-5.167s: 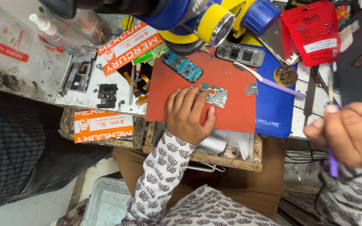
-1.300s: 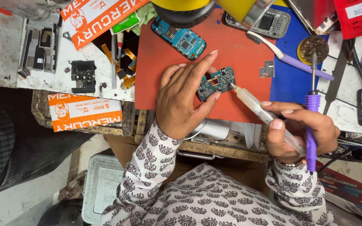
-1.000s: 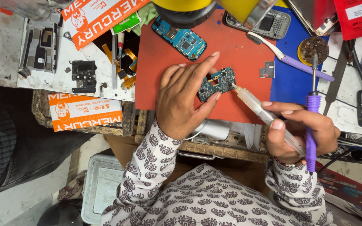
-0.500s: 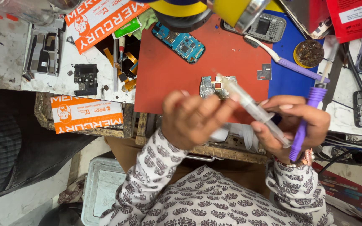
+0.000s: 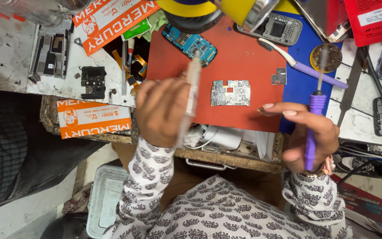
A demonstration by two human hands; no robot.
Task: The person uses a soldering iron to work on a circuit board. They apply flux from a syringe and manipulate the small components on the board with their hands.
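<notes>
Head view | left hand (image 5: 162,110) grip clamped on syringe (image 5: 190,95) | right hand (image 5: 306,132) grip clamped on purple soldering iron (image 5: 313,124) | circuit board (image 5: 230,93) lies between, on red mat (image 5: 253,66)

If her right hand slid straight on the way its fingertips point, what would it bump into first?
The right hand points left across the red mat, so it would likely meet the small circuit board first, though height above the mat is unclear.

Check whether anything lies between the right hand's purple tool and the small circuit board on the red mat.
Nothing visible does. The circuit board lies alone on bare red mat, and the right hand holding the purple tool sits just beside it. The left hand holds a syringe off to the other side.
</notes>
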